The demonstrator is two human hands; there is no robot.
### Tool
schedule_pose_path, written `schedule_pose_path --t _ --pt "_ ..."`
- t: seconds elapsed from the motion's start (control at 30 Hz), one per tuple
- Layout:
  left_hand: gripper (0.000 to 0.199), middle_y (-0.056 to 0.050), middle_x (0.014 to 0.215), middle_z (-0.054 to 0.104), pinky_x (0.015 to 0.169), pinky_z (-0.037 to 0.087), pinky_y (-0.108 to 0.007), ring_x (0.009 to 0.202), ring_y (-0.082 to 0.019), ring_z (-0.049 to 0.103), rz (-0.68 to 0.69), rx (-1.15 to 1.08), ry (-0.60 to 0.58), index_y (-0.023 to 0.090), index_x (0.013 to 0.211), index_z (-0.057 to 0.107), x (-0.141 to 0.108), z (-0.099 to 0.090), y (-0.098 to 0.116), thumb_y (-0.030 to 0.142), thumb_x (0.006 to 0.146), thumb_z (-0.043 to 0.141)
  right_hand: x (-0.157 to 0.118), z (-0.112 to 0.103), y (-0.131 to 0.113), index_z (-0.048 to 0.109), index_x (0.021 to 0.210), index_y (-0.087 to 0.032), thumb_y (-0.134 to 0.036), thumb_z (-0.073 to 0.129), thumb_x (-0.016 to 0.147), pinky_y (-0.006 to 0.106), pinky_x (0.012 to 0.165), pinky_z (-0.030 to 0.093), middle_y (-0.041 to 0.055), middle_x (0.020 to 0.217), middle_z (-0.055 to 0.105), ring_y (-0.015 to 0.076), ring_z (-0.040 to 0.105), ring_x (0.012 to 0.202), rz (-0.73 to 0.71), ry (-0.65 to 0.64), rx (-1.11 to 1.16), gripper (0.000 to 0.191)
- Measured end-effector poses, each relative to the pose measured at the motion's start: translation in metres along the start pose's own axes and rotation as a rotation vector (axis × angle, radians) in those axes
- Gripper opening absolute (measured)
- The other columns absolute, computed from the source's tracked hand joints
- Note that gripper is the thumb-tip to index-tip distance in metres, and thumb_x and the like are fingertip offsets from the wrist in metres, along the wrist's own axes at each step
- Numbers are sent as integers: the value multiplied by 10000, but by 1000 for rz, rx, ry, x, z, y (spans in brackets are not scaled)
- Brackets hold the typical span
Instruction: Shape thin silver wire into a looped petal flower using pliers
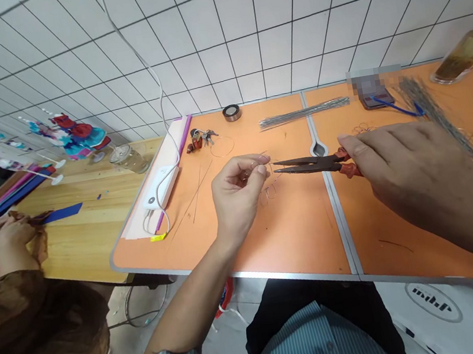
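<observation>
Over the middle of the orange table (300, 238), my left hand (237, 192) pinches a thin wire (270, 165) between thumb and fingertips. My right hand (415, 172) is wrapped round the red handles of long-nose pliers (306, 164), which point left. The tips of the pliers are at the wire, just right of my left fingertips; whether they grip it is too small to tell. Thin wire loops (267, 195) lie on the table below the fingertips.
Behind lie a wire bundle (305, 112), a tape roll (232, 112) and keys (204, 138). A power strip (161, 187) is at left. At right are a phone (376, 96), more wires (432, 110) and a drink container (464, 56). Another person's hand (15, 236) works at far left.
</observation>
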State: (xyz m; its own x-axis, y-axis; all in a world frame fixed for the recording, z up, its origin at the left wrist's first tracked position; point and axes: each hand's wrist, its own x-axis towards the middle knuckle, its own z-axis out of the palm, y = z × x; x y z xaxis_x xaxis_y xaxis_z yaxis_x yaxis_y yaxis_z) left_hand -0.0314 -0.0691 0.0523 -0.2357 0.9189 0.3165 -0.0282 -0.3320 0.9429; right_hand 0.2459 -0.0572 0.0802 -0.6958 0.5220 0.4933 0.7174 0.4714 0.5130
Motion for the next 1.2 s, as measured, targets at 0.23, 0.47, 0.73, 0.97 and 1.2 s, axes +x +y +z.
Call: schedule_pose_path --t 0.23,0.47,0.73,0.97,1.2 --pt "133 -78 995 811 820 633 -307 955 -192 777 133 27 -26 204 828 760 -3 -2 -4 255 922 839 3 -2 3 707 1311 -50 -255 609 1123 426 732 392 155 1001 783 309 642 846 -19 55 -56 295" --pt "108 -72 970 814 789 624 -288 923 -178 775 235 121 -62 208 835 759 -2 -3 -4 206 933 807 5 -8 7 717 1287 -46 -269 589 1134 436 727 398 141 1003 783 323 654 850 -46 27 -66 299" --pt "125 -68 954 808 789 613 -297 910 -177 765 293 169 -88 206 840 741 -1 -5 -4 230 947 800 4 -9 10 715 1325 -92 -206 359 1165 438 771 374 171 1024 766 331 636 890 -11 -135 -5 406" --pt "115 -66 951 801 788 618 -302 907 -177 760 344 186 -105 209 850 740 1 -6 -4 206 954 788 3 -8 12 704 1334 -116 -233 372 1157 427 760 363 163 1019 756 326 598 874 -15 -126 3 394" --pt "128 -59 937 789 774 608 -288 895 -166 753 366 195 -124 207 845 740 2 -7 -4 168 963 771 4 -4 14 697 1312 -73 -153 423 1127 442 731 346 168 1022 753 340 613 873 -44 -123 55 340"
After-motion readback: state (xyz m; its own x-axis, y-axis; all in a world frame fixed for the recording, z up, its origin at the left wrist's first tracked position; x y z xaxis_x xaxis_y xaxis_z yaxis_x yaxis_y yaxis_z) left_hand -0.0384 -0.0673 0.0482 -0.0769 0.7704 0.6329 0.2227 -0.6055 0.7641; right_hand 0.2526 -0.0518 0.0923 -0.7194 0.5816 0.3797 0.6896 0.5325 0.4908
